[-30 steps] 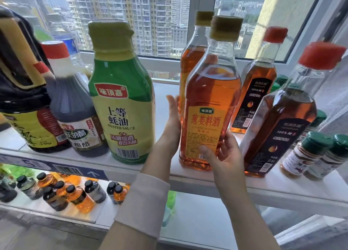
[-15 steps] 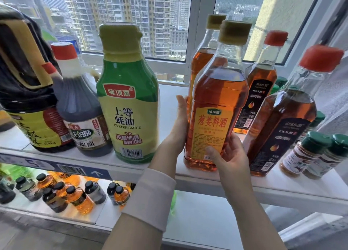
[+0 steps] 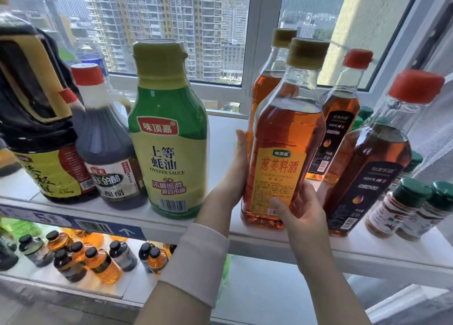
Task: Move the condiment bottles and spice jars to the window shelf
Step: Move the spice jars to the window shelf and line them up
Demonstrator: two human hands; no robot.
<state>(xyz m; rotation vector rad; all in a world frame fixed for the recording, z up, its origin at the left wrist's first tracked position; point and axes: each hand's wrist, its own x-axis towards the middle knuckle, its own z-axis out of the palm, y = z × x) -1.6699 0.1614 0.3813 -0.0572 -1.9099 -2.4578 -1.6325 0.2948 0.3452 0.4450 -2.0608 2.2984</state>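
Observation:
An amber cooking wine bottle (image 3: 286,138) with a tan cap and yellow label stands near the front edge of the white window shelf (image 3: 220,138). My left hand (image 3: 236,168) presses flat against its left side. My right hand (image 3: 300,209) wraps its lower right front, thumb on the label. A second amber bottle (image 3: 266,84) stands right behind it. To the left stand a green oyster sauce bottle (image 3: 169,138), a dark vinegar bottle (image 3: 105,141) and a big soy sauce jug (image 3: 31,104). To the right are two red-capped oil bottles (image 3: 375,158) (image 3: 340,109) and green-lidded spice jars (image 3: 402,207).
The window glass and its frame (image 3: 259,43) rise directly behind the shelf. Below the shelf's front edge, a lower surface holds several small black-capped bottles (image 3: 98,258) of amber and dark liquid. More green-lidded jars (image 3: 365,111) sit behind the oil bottles.
The view has shifted so everything sits a little further right in frame. Both hands stay on the amber cooking wine bottle, which remains standing on the shelf.

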